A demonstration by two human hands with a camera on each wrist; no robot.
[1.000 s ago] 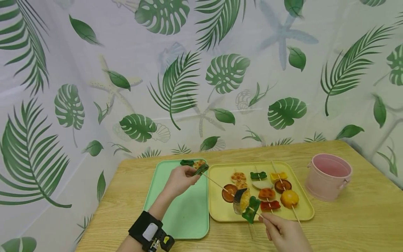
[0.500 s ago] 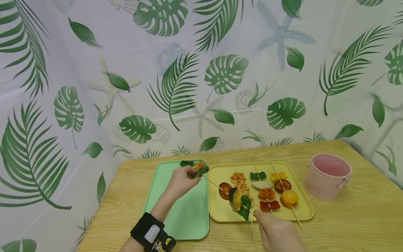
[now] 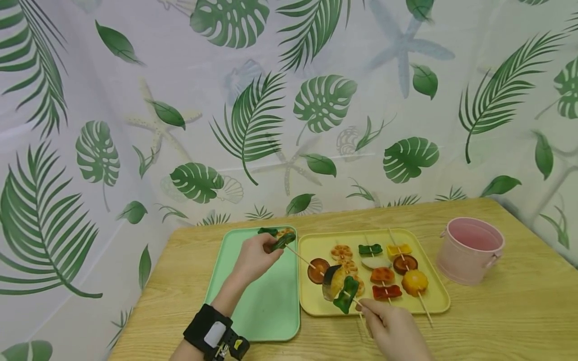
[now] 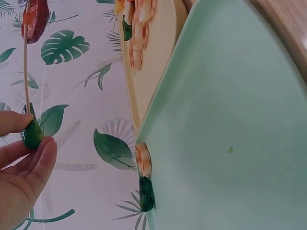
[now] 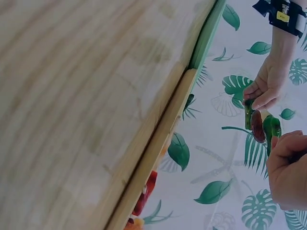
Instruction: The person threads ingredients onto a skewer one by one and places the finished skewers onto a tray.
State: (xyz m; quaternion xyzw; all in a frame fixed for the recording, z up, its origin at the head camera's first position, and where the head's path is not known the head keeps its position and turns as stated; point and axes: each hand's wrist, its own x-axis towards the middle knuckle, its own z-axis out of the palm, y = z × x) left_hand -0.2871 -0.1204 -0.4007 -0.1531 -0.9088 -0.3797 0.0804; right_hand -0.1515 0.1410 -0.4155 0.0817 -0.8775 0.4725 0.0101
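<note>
My left hand pinches a green pepper piece at the tip of a wooden skewer. Along that skewer, toward the right, come a brown round slice, a yellow piece with dark skin and another green pepper piece. The skewer's other end is held between the fingers and thumb of my right hand. It hangs slanted over the yellow tray, overlapping a skewer of lotus root slices. The right wrist view shows both hands at the held skewer.
More skewers of toy food, including a yellow corn-like round, lie on the yellow tray. The green tray adjoins it, with a green piece and a lotus slice at its far edge. A pink bucket stands at right.
My right hand has moved left with the skewer and its pieces. The left hand has shifted slightly left, and the pepper piece in its fingers sits at a different tilt.
</note>
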